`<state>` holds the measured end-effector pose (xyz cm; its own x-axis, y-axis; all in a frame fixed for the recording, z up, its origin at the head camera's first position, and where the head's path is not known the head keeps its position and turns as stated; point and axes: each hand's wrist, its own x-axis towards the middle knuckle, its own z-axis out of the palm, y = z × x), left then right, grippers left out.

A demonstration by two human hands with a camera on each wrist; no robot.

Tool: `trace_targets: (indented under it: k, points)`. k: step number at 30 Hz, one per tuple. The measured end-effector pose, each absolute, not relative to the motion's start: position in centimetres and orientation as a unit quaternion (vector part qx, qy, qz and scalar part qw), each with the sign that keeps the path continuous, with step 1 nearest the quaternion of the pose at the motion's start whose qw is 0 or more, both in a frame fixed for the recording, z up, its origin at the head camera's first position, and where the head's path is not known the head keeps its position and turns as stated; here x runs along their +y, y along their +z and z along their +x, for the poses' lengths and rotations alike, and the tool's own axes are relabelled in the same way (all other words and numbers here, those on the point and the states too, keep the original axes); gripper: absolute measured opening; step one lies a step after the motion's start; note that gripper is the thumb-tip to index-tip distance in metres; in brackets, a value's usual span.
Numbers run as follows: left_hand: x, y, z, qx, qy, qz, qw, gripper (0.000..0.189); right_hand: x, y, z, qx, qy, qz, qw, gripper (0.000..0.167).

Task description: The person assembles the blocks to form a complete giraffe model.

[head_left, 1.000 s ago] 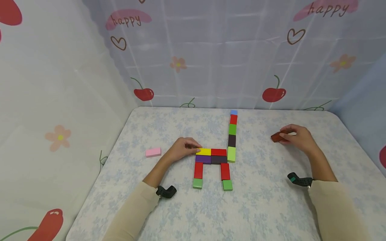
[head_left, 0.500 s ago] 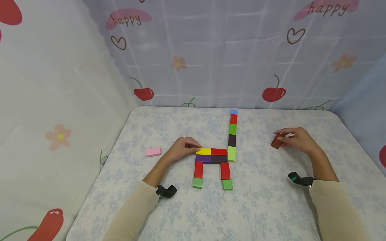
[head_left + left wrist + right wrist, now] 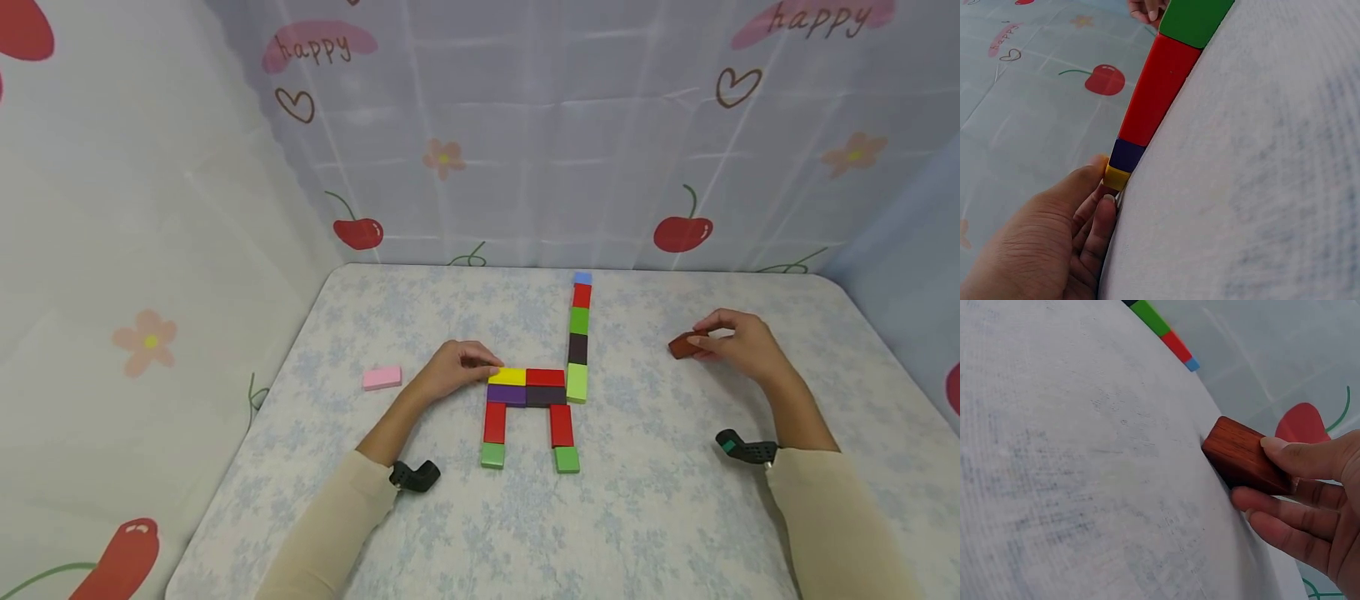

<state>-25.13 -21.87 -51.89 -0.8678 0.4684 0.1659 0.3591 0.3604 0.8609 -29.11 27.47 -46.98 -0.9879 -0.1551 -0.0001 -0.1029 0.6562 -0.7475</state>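
Observation:
On the table lies a flat figure of coloured blocks, with a purple block [image 3: 507, 395], a dark block [image 3: 546, 396] and a red block [image 3: 545, 377] in its body. My left hand [image 3: 454, 369] pinches the outer end of the yellow block [image 3: 512, 377]; in the left wrist view its thumb and a finger sit at that yellow end [image 3: 1116, 178]. Off to the right, my right hand [image 3: 738, 343] holds a reddish-brown wooden block [image 3: 1244, 456] between thumb and fingers. That block is tilted, one end close over the tabletop.
A pink block [image 3: 382, 378] lies left of my left hand. From the body a column of blocks runs back to a small blue block [image 3: 582, 278] near the far table edge. Two red legs end in green blocks [image 3: 492, 455]. A printed curtain [image 3: 525, 150] hangs behind.
My right hand has turned the brown block upright and then back to a slanted pose, ending slightly left of where it was. My left hand and the figure have stayed put.

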Motion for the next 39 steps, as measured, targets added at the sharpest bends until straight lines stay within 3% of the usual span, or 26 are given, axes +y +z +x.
trace_targets:
  k: [9, 19, 32, 39]
  points:
    - [-21.9, -51.8, -25.1, 0.824, 0.509, 0.243, 0.06, 0.014, 29.0, -47.2, -29.1, 0.92, -0.381, -0.072, 0.052, 0.04]
    - [-21.9, -51.9, -25.1, 0.823, 0.513, 0.236, 0.064, 0.014, 29.3, -46.9, -29.0, 0.917, -0.362, -0.136, 0.1, 0.053]
    - [-21.7, -51.6, -25.2, 0.812, 0.532, 0.229, 0.075, 0.015, 29.0, -47.3, -29.0, 0.923, -0.352, -0.12, 0.098, 0.048]
    - [-21.6, -51.5, -25.1, 0.81, 0.534, 0.227, 0.079, 0.016, 28.5, -47.2, -29.1, 0.932, -0.339, -0.107, 0.069, 0.052]
